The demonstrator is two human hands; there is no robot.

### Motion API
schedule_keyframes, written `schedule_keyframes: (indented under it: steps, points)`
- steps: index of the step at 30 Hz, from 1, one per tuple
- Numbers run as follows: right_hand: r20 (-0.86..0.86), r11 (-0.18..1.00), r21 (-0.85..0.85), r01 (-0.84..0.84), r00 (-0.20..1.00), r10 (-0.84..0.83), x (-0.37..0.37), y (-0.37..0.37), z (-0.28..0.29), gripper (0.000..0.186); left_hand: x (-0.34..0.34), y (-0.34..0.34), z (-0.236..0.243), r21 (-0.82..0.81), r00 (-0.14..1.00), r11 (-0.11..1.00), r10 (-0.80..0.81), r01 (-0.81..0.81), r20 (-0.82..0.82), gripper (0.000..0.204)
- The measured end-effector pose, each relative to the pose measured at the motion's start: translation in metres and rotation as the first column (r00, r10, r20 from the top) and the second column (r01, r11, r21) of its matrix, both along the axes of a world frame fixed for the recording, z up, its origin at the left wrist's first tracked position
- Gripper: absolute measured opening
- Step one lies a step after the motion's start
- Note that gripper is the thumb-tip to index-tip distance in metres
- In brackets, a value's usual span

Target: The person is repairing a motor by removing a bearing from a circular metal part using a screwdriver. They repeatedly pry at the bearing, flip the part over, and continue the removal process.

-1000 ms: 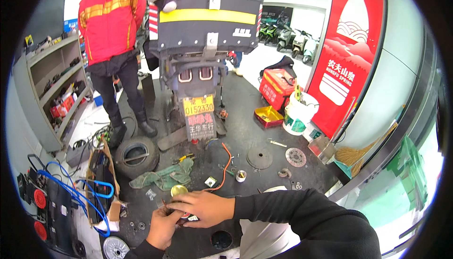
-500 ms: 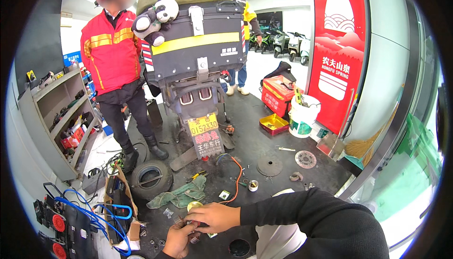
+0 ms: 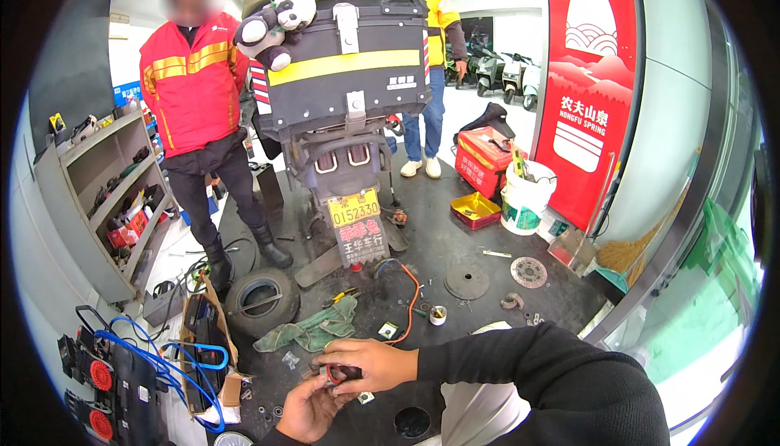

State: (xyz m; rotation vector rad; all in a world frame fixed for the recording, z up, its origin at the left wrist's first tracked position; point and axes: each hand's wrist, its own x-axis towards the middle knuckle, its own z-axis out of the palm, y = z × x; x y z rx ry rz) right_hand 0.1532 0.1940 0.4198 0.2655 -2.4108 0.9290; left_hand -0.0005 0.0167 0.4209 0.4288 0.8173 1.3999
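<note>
While the right hand (image 3: pixel 374 365) closes its fingers over a small, dark, round part with a reddish rim (image 3: pixel 345 372), the left hand (image 3: pixel 309 407) meets it from below; the two are together, low in front of the body, though whether the left grips the part or merely touches it I cannot tell. Beyond them stands a small white cup (image 3: pixel 439 321), its contents too small to make out. To the left, an open brown cardboard box (image 3: pixel 231 389) holds a long black object (image 3: pixel 199 340). Farther off at the right, a shallow tray with a yellow inside and red wall (image 3: pixel 481 223) sits near a round white plastic bucket (image 3: pixel 528 196), from which a yellow tool (image 3: pixel 517 162) sticks up. Behind these is a red boxy bag (image 3: pixel 479 171) topped with black cloth (image 3: pixel 490 119). Mixed goods, some red, fill a grey open shelf unit (image 3: pixel 73 227)
</note>
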Motion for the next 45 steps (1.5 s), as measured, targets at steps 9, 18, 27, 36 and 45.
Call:
schedule_keyframes:
  steps: [9,18,27,36,45]
  points:
    - [0.149,0.959,-0.225,-0.172,0.967,0.208,0.003,0.012,0.015,0.056,0.004,-0.011,0.029,0.094,0.939,0.957,-0.245,0.274,-0.241,0.045]
    - [0.439,0.795,-0.603,-0.058,0.808,0.392,0.008,0.02,-0.001,0.06,0.013,-0.018,0.03,-0.033,0.183,0.927,-0.108,0.373,-0.977,0.051]
    - [0.439,0.706,-0.696,0.131,0.856,0.274,0.0,0.009,0.006,0.068,0.019,-0.008,0.026,-0.089,0.552,0.915,-0.313,0.394,-0.773,0.072]
    - [0.471,0.687,-0.726,0.036,0.755,0.458,0.008,0.024,0.003,0.075,-0.004,-0.003,0.044,0.005,0.929,0.964,-0.254,0.265,-0.268,0.106]
    - [0.155,0.745,-0.666,-0.043,0.969,0.194,-0.003,0.005,0.011,0.079,-0.01,-0.005,0.043,-0.062,0.881,0.917,-0.396,0.394,-0.26,0.083]
